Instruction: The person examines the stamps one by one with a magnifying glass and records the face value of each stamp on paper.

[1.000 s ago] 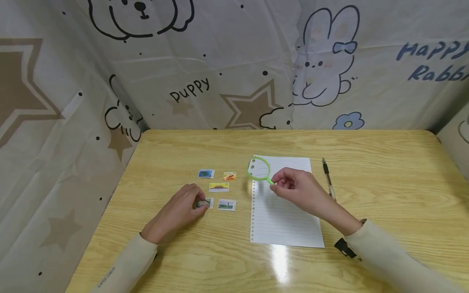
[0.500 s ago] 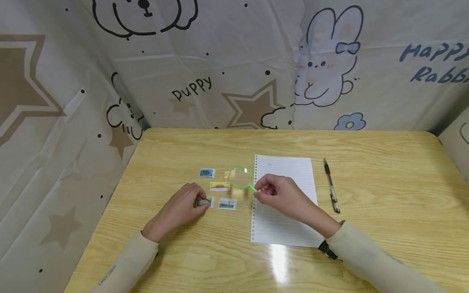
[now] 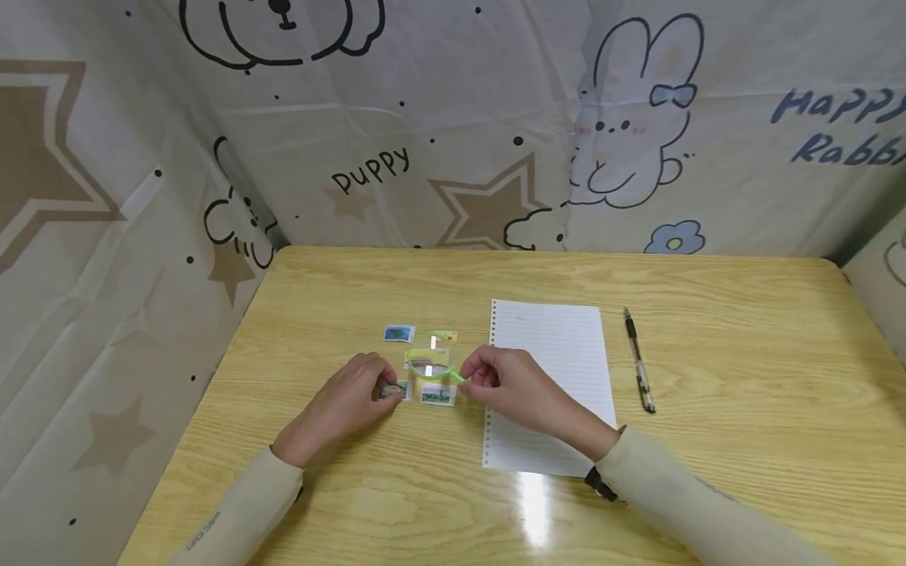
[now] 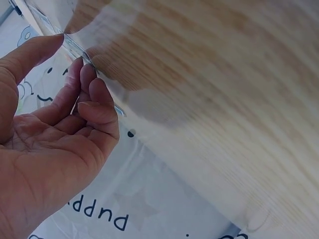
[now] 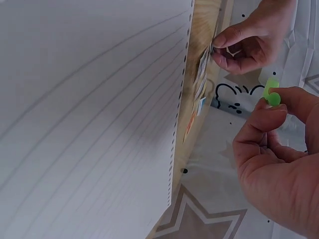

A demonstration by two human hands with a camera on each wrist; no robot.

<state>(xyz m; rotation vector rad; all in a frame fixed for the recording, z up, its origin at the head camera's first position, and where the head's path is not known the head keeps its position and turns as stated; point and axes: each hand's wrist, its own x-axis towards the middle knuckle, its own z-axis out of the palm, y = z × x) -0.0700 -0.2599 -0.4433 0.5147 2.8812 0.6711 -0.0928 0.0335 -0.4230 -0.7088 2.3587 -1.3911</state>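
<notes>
At the left of the table (image 3: 743, 377), the left hand (image 3: 340, 405) is down on the lower left stamp (image 3: 405, 388): its thumb and fingertips curve round it, a small gap between them, and hold it in place. A light touch should do here, since thin paper creases easily, and fingertips set nearer the margins would leave more of the print to be seen. Above it lies the blue stamp (image 3: 399, 334), touched by nothing. Next comes the yellow stamp (image 3: 406, 358), in the middle of the group, with the magnifying glass (image 3: 429, 364) over most of it (bright glints show around the lens, so a slight tilt would probably clear the view). Below the lens lies the lower right stamp (image 3: 438, 395), and above it the orange stamp (image 3: 447, 337). The right hand (image 3: 513, 385) pinches the end of the handle (image 3: 456, 377) between thumb and forefinger, its other fingers curled in behind. So short a grip may let the lens wobble; resting the heel of the hand on the table should steady it, and small, slow lifts would find the sharpest view. Farther right, the lined paper (image 3: 548, 330) lies partly hidden by that hand, the pen (image 3: 639, 358) just beside it.
</notes>
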